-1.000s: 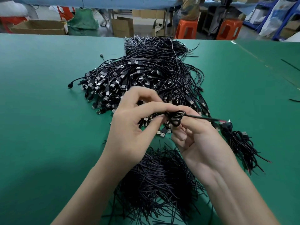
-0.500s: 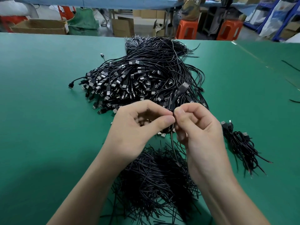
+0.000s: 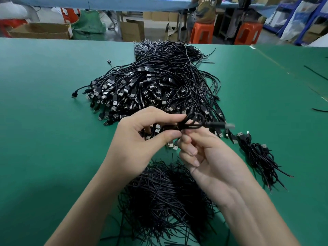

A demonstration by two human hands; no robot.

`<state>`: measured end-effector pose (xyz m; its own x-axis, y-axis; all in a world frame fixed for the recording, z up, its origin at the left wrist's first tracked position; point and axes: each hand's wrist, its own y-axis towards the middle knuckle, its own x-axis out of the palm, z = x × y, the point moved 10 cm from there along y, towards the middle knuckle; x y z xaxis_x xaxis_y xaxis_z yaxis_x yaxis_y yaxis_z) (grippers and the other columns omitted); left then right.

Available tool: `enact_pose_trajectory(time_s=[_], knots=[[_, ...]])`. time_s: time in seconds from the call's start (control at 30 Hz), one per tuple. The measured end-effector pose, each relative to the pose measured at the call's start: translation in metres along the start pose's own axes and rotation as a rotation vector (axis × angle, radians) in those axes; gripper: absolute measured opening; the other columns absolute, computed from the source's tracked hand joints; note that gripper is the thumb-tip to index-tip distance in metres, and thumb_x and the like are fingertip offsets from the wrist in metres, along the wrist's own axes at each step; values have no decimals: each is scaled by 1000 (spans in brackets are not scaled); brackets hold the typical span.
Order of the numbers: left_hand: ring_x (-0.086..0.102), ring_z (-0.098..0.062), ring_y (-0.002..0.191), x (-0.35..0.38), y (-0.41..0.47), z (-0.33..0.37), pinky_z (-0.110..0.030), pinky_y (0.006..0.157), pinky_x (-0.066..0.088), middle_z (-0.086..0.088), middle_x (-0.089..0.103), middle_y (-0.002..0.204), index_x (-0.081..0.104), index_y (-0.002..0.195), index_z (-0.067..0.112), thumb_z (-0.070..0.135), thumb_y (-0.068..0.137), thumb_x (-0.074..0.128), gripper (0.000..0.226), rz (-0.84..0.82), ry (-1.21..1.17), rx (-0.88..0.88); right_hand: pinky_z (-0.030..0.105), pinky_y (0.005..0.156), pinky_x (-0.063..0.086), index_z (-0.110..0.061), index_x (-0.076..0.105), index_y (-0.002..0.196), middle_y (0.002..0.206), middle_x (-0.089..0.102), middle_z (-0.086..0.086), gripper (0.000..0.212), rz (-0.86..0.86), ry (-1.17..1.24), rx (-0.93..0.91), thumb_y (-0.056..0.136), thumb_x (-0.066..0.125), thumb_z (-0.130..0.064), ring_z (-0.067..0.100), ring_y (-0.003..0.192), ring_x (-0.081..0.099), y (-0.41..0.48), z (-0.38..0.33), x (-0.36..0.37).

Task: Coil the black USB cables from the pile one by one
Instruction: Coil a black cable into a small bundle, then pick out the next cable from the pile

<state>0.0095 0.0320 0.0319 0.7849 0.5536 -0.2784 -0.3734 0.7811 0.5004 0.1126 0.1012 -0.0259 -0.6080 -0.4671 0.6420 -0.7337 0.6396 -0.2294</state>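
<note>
A big pile of black USB cables (image 3: 159,86) lies in the middle of the green table (image 3: 44,121), plugs fanned toward me. Just in front of it both hands hold one black cable (image 3: 193,122) looped into a small coil, its blurred plug sticking out to the right. My left hand (image 3: 142,139) pinches the coil between thumb and forefinger. My right hand (image 3: 205,157) grips it from below, palm up with fingers curled. A small bunch of coiled cables (image 3: 257,155) lies to the right.
A dense heap of loose black wire ends (image 3: 165,196) lies under my forearms at the near edge. Beyond the table's far edge are cardboard boxes (image 3: 40,31), orange stools (image 3: 202,32) and a standing person (image 3: 205,9). Stray black cables (image 3: 317,73) lie at far right.
The cable's plug, which stood up above the fingers half a second ago, now points right. The cable is wound into a small loop, and my right hand has turned palm up.
</note>
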Motion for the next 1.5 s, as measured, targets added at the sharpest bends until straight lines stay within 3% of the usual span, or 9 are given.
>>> enact_pose_trajectory(time_s=[0.1, 0.3, 0.47, 0.57, 0.67, 0.87, 1.03, 1.2, 1.5], knots=[[70, -6, 91, 0, -3, -19, -28, 81, 58, 7, 77, 98, 79, 104, 42, 22, 79, 83, 32, 63, -216, -182, 15, 48, 34, -23, 69, 88, 67, 55, -5, 6, 24, -384, -163, 94, 66, -23, 6, 55, 46, -6, -19, -1], [76, -16, 97, 28, -13, -32, -19, 84, 57, -2, 80, 102, 80, 105, 21, 22, 81, 81, 24, 42, -426, -355, 16, 60, 45, -18, 68, 89, 70, 59, -9, 23, 120, -795, -398, 91, 69, -41, 3, 64, 53, -9, -54, -10], [67, -7, 69, 34, -15, -33, -10, 65, 50, 22, 75, 85, 80, 107, 35, 20, 97, 72, 20, -91, -146, -378, 47, 69, 54, -20, 66, 84, 69, 71, -1, 22, 196, -1109, -352, 92, 70, -40, 24, 68, 65, 2, -78, -43], [46, 0, 54, 20, -11, -41, -9, 56, 40, 22, 66, 70, 79, 103, 38, 23, 98, 69, 18, -67, -2, -381, 34, 66, 50, -26, 63, 81, 74, 70, -8, 23, 358, -1466, -279, 89, 67, -47, 16, 73, 65, 6, -99, -83], [60, -13, 69, 4, -3, -52, -19, 64, 55, 6, 75, 86, 78, 103, 38, 25, 97, 70, 17, -10, 104, -414, 32, 66, 44, -26, 63, 83, 83, 67, -7, 22, 499, -1747, -130, 92, 67, -46, 18, 79, 60, 7, -112, -122], [75, -4, 78, -14, 31, -94, -21, 68, 51, 12, 79, 88, 64, 122, 27, 26, 101, 63, 21, 78, 127, -495, 32, 64, 45, -21, 64, 83, 82, 68, 1, 30, 621, -1721, 59, 85, 77, -48, 24, 76, 63, -5, -137, -182], [72, -7, 56, -27, 72, -117, -22, 67, 56, 6, 76, 70, 72, 97, 22, 44, 101, 58, 26, 159, 429, -498, 37, 68, 46, -27, 59, 84, 81, 63, -11, 44, 684, -1710, -53, 76, 72, -67, 19, 82, 60, -17, -157, -182], [66, -28, 74, -29, 110, -109, -34, 66, 49, -3, 70, 73, 75, 72, 17, 69, 90, 60, 57, 135, 969, -425, 28, 59, 40, -30, 63, 75, 74, 65, -14, 38, 543, -1713, -206, 79, 61, -68, 3, 73, 57, -14, -143, -130], [68, -30, 71, -26, 100, -117, -32, 68, 54, -13, 68, 64, 67, 62, 3, 28, 88, 65, 37, 78, 772, -491, 32, 69, 54, -28, 64, 82, 75, 71, -7, 38, 279, -1583, -203, 88, 56, -64, 12, 72, 68, -5, -99, -78]])
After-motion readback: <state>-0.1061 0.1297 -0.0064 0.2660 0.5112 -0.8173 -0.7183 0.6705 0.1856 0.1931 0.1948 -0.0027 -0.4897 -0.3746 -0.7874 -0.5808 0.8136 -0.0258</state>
